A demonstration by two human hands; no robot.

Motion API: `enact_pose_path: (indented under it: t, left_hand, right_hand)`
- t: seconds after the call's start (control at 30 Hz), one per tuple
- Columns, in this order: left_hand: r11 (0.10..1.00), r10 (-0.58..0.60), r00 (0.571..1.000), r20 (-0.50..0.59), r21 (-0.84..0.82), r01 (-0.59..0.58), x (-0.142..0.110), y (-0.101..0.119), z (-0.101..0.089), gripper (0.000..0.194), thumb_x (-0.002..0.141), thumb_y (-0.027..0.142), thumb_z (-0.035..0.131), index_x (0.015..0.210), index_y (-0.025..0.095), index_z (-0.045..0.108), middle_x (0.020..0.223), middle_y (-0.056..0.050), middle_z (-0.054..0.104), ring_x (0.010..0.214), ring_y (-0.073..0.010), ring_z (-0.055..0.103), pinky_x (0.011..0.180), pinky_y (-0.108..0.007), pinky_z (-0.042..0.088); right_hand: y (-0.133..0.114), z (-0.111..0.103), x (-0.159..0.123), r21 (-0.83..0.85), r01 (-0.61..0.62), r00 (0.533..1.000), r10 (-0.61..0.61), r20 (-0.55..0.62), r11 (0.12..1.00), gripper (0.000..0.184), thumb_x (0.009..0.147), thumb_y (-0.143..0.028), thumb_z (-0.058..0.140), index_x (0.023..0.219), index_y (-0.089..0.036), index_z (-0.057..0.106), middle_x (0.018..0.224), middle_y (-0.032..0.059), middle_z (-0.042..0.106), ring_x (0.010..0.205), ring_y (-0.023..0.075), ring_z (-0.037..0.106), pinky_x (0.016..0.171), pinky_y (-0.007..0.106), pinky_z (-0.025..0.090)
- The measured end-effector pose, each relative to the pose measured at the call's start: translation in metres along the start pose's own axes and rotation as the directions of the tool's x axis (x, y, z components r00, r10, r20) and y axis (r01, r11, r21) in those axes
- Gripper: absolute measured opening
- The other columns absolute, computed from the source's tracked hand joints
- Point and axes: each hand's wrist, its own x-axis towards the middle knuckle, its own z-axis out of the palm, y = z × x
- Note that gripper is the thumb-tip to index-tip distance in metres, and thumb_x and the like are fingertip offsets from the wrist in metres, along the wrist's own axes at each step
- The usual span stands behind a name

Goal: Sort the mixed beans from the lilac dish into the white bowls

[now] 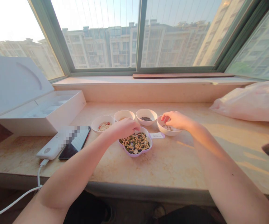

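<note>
A lilac-rimmed dish (136, 154) holds mixed beans (138, 141), tan, green and black, with a few pale pieces. Over its back left part is my left hand (128, 127), its fingers pinched together; what they hold, if anything, is hidden. My right hand (175, 119) reaches into the right white bowl (169, 133), fingers curled down over pale pieces; their tips are too small to read. Behind the dish stand a bowl of dark seeds (146, 119), a partly hidden bowl (124, 112), and a left bowl (94, 126) with pale and red pieces.
A white label tag (156, 135) lies right of the dish. At left are a phone (75, 144), a white power bank (51, 149) with a cable (39, 177), and an open white box (64, 112). A plastic bag (248, 101) rests at right below the window.
</note>
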Motion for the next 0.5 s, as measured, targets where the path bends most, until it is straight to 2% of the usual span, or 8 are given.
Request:
enact_pose_path:
  t: [0.07,0.17,0.23,0.3,0.37,0.5]
  left_hand:
    - [0.999,-0.029,0.990,-0.136,-0.032,0.025,0.000,-0.007,-0.003,0.028,0.089,0.005,0.051,0.089,0.019,0.075,0.088,-0.004,0.073,0.081,-0.0156,0.064,0.072,-0.025,0.042]
    - [0.992,-0.108,0.950,-0.294,-0.088,0.086,-0.001,-0.018,-0.007,0.026,0.095,0.012,0.049,0.089,0.017,0.075,0.088,-0.005,0.073,0.077,-0.0146,0.061,0.072,-0.025,0.042]
    - [0.983,-0.176,0.922,-0.345,-0.111,0.146,0.000,-0.026,-0.007,0.026,0.096,0.014,0.049,0.088,0.015,0.075,0.083,-0.006,0.073,0.070,-0.0141,0.058,0.070,-0.025,0.040]
    - [0.973,-0.226,0.904,-0.363,-0.125,0.193,0.001,-0.034,-0.004,0.026,0.095,0.014,0.051,0.085,0.014,0.074,0.078,-0.006,0.072,0.067,-0.0141,0.056,0.068,-0.026,0.039]
    - [0.967,-0.250,0.901,-0.355,-0.139,0.213,0.004,-0.042,0.001,0.026,0.093,0.013,0.051,0.081,0.014,0.074,0.075,-0.006,0.071,0.065,-0.0139,0.055,0.066,-0.026,0.038]
    - [0.965,-0.251,0.915,-0.315,-0.154,0.212,0.008,-0.054,0.009,0.023,0.089,0.012,0.053,0.075,0.014,0.070,0.070,-0.004,0.067,0.063,-0.0125,0.050,0.062,-0.026,0.034]
  right_hand:
    - [-0.005,-0.001,-0.003,0.010,-0.012,1.000,0.012,-0.021,1.000,0.029,0.073,-0.006,0.063,0.094,-0.022,0.076,0.102,0.0045,0.078,0.088,0.0197,0.071,0.069,0.026,0.049]
    - [-0.020,-0.002,-0.011,0.044,0.022,0.994,-0.018,-0.105,0.999,0.020,0.080,-0.015,0.063,0.094,-0.021,0.075,0.091,0.0048,0.078,0.075,0.0182,0.069,0.063,0.026,0.047]
    - [-0.036,-0.001,-0.019,0.077,0.098,0.974,-0.079,-0.213,0.992,0.016,0.085,-0.023,0.063,0.096,-0.021,0.074,0.082,0.0041,0.075,0.070,0.0177,0.066,0.063,0.027,0.046]
    - [-0.055,0.004,-0.029,0.129,0.204,0.951,-0.166,-0.259,0.970,0.016,0.087,-0.032,0.063,0.095,-0.022,0.073,0.082,0.0030,0.074,0.070,0.0174,0.065,0.064,0.027,0.045]
    - [-0.074,0.012,-0.038,0.192,0.308,0.946,-0.278,-0.165,0.932,0.016,0.087,-0.034,0.064,0.095,-0.023,0.072,0.081,0.0014,0.073,0.068,0.0164,0.063,0.061,0.027,0.044]
    - [-0.104,0.029,-0.051,0.287,0.486,0.858,-0.514,0.027,0.826,0.011,0.081,-0.017,0.061,0.086,-0.022,0.070,0.081,0.0005,0.073,0.074,0.0166,0.064,0.067,0.028,0.045]
